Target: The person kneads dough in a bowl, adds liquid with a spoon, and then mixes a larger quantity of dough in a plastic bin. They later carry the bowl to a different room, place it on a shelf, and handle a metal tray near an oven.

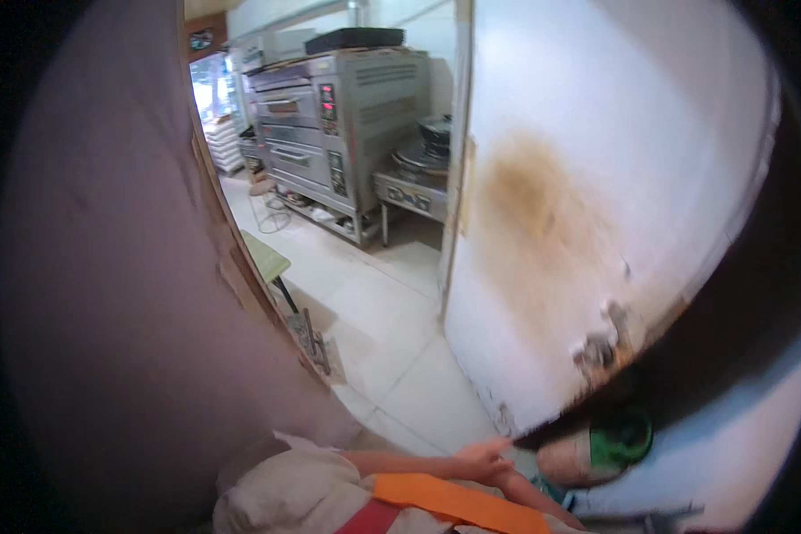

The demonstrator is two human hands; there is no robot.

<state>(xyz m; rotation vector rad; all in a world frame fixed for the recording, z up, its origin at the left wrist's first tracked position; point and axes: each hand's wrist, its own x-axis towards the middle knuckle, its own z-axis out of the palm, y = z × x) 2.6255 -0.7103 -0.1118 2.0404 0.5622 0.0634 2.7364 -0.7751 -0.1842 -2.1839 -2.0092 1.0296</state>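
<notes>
At the lower middle, my two hands come together in front of my body, small and blurred. My left hand [483,456] reaches across from the left; its fingers look a little apart, with nothing visible between them. It overlaps my right hand [512,481], whose fingers are mostly hidden. Just below lies an orange strip [449,501] across my beige clothing [285,489], beside a red patch [371,519]. Nearest to the hands is the lower edge of a white door [543,258], stained brown and chipped. I cannot tell whether a hand touches it.
A brownish wall [125,267] rises close on my left. Through the doorway stand a steel deck oven [347,133] with a black tray [354,38] on top and a steel stove [414,191]. A green-topped stool [265,256] is by the doorway. Right of my hands lies a green object [621,440].
</notes>
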